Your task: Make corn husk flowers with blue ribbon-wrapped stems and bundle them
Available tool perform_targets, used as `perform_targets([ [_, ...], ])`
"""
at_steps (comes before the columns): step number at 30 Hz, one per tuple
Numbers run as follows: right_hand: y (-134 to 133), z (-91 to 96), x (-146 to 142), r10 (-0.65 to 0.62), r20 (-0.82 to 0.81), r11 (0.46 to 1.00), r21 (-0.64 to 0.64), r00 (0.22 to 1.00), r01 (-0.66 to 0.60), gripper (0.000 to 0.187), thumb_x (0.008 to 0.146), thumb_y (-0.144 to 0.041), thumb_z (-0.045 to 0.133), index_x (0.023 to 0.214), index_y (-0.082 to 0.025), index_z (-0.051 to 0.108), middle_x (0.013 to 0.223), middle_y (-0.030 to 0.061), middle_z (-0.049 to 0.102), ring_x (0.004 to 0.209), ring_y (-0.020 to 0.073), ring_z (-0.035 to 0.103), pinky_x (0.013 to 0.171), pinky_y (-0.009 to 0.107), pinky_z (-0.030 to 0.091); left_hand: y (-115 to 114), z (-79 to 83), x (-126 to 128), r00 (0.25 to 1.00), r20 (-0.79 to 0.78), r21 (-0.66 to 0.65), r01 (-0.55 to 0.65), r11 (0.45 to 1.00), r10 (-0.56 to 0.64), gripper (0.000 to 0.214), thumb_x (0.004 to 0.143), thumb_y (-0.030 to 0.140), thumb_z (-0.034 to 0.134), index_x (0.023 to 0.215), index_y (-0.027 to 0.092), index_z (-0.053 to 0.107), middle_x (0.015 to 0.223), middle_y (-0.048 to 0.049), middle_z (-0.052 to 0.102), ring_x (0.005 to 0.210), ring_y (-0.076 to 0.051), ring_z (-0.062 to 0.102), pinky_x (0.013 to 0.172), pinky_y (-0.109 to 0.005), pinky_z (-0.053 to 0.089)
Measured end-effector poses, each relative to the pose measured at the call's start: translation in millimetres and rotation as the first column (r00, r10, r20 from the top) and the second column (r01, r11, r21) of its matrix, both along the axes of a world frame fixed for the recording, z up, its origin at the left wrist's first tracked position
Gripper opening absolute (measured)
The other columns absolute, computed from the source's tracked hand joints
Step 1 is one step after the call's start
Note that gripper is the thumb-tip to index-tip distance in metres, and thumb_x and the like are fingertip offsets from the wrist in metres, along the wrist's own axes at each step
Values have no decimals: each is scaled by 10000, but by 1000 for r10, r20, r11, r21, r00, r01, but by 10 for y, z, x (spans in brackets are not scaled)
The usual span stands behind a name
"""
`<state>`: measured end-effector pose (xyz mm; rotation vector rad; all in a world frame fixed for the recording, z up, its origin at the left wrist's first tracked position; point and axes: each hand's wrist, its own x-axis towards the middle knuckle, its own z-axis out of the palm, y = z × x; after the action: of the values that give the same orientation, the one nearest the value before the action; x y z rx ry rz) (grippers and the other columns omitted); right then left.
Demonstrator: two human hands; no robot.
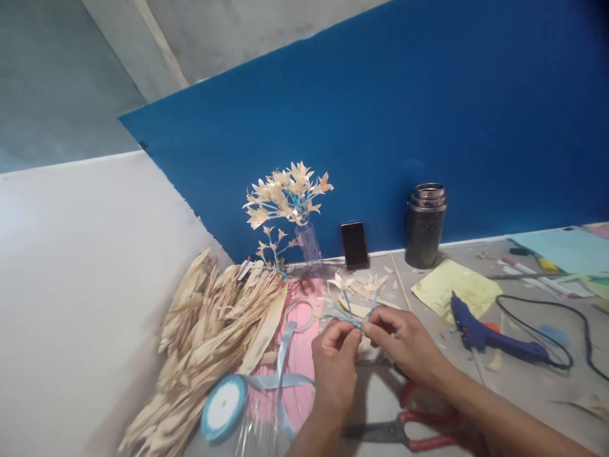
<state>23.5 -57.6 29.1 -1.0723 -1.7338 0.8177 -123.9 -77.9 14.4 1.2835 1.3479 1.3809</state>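
Between my two hands is a small sprig of pale husk flowers [343,283] on light blue wrapped stems. My left hand [334,355] pinches the joined stems from the left. Close beside it, the fingertips of my right hand [397,333] are pressed together on the same stems. Below my right hand lie red-handled scissors [431,431], partly hidden by the forearm. Left of my hands, a spool of light blue ribbon [224,406] trails a loose ribbon [280,381] over a pink sheet [301,355].
Dried corn husks [214,330] are heaped at left. Behind stand a clear vase [310,247] of finished flowers [288,193], a phone [354,245] and a dark flask [425,228]. A blue glue gun [490,333] with its cord lies right, by a yellow sheet [435,285].
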Motion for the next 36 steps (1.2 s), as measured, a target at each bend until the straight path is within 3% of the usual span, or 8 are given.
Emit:
perform_targets([
  [3, 21, 30, 44, 23, 117, 997, 71, 993, -32, 259, 852, -304, 545, 614, -205, 570, 618, 9, 586, 620, 161, 530, 613, 281, 372, -7, 9, -64, 989, -140, 59, 45, 997, -36, 165, 788, 224, 619, 633, 179, 653, 645, -2, 570, 639, -143, 493, 618, -255, 386],
  [7, 58, 73, 42, 136, -135, 938, -302, 982, -171, 308, 798, -440, 625, 609, -202, 574, 531, -15, 564, 520, 132, 495, 529, 251, 368, -13, 0, -70, 990, -136, 105, 37, 994, -22, 172, 803, 252, 620, 661, 184, 688, 651, -11, 591, 653, -156, 525, 641, -264, 412],
  [10, 91, 57, 18, 101, -294, 883, -413, 951, -222, 362, 708, -517, 717, 619, -190, 590, 516, -28, 550, 496, 120, 490, 510, 238, 378, -6, 13, -51, 998, -58, 102, 31, 994, -25, 179, 795, 275, 629, 659, 180, 696, 664, -13, 595, 653, -155, 526, 628, -257, 413],
  [15, 90, 23, -30, 70, -341, 927, -325, 938, -187, 306, 752, -462, 713, 686, -182, 609, 566, -37, 553, 513, 112, 520, 504, 221, 396, 37, 10, -46, 998, 51, -1, -23, 1000, 23, 221, 778, 278, 638, 585, 173, 615, 568, 21, 502, 577, -128, 451, 564, -235, 361],
  [19, 54, 22, -95, 67, -374, 910, -358, 925, -211, 307, 732, -469, 720, 806, -196, 600, 571, -61, 551, 439, 108, 520, 445, 217, 383, 93, -132, -63, 994, 109, 10, -16, 1000, 15, 231, 734, 324, 711, 578, 178, 623, 522, 29, 476, 529, -125, 424, 552, -246, 358],
  [25, 62, -28, -162, 49, -391, 912, -358, 919, -201, 431, 722, -582, 696, 618, -178, 590, 499, -18, 577, 473, 131, 559, 504, 242, 424, 190, -338, -99, 989, 144, 79, -43, 996, 31, 272, 674, 394, 752, 553, 182, 630, 508, 19, 491, 500, -122, 386, 545, -260, 361],
  [32, 30, 12, -167, 34, -404, 899, -386, 914, -204, 263, 671, -411, 741, 736, -175, 644, 518, -44, 585, 462, 117, 531, 490, 233, 411, 93, -61, -60, 967, 248, 0, -65, 998, 63, 208, 691, 319, 739, 610, 162, 630, 593, 22, 511, 601, -127, 449, 599, -240, 377],
  [36, 17, 7, -137, 20, -377, 907, -384, 926, -176, 198, 694, -356, 698, 648, -175, 634, 497, -53, 542, 448, 102, 492, 476, 223, 381, 74, 22, -77, 946, 312, -15, 100, 995, -90, 237, 727, 334, 742, 616, 147, 647, 625, 5, 545, 644, -132, 474, 640, -250, 390],
])
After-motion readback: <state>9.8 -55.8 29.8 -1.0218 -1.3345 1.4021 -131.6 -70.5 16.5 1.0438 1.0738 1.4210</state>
